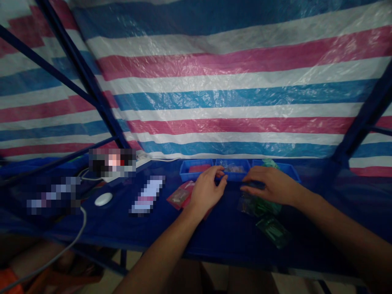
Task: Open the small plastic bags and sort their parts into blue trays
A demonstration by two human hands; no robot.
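My left hand (210,185) is just in front of the middle blue tray (234,176), which has small clear packets (231,167) in it. Its fingers are bent, the thumb stands apart from them, and nothing shows between. Red packets (183,195) lie beside and partly under that wrist. My right hand (271,183) hovers by the right blue tray (290,172), thumb and fingers apart with no thing visible in them. Below it are green packets (265,206) and a clear packet (245,203). One more green packet (275,232) lies nearer the table's front edge.
The left blue tray (185,173) contains red packets. On the blue table (220,232) lie a phone (148,195) and a white oval object (103,199). A white cable (81,228) hangs at left. A striped plastic sheet (229,94) and blue frame posts (364,110) stand behind.
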